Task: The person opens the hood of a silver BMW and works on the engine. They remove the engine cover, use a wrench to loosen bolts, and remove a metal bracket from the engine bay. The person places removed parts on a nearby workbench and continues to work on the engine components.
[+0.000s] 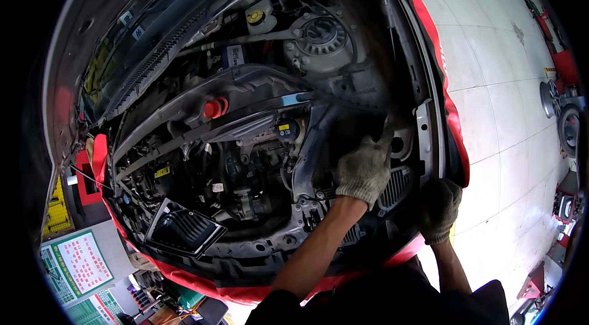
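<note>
Black plastic engine-bay panel (pixel 319 141), large and probably light and stiff but flexible, is lying beside the strut tower (pixel 322 37); its edge is pressed by the gloved left hand (pixel 363 168), fingers curled. Right hand's (pixel 440 207) grip cannot be told.

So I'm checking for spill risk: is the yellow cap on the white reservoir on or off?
On. The yellow cap sits on top of the white reservoir near the windscreen; no open neck shows. How tight cannot be told.

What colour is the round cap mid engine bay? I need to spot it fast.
Red; the round cap shows clearly in the head view.
</note>
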{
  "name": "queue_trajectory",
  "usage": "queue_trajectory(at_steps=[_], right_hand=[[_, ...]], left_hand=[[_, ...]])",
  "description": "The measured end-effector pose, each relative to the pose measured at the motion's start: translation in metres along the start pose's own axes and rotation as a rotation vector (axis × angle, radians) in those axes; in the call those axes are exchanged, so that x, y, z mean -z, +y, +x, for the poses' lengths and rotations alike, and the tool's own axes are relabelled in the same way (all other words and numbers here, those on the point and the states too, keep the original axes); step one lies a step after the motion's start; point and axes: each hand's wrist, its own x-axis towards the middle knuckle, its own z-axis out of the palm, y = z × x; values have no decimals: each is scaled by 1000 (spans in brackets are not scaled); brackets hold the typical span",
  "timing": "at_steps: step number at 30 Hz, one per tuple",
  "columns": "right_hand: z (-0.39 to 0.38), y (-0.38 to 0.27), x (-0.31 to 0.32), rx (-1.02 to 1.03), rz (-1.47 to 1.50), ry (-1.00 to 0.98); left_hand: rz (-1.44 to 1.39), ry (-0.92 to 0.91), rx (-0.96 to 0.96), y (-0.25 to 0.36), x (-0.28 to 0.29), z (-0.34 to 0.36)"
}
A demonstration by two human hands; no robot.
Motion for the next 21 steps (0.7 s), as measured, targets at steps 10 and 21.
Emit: queue_trajectory(at_steps=[10,21], right_hand=[[0,3,-5,-19,96,13],[0,5,-7,-33,132,32]], left_hand=[[24,29,-33,2,4,1],[91,-7,-37,-4,1,6]])
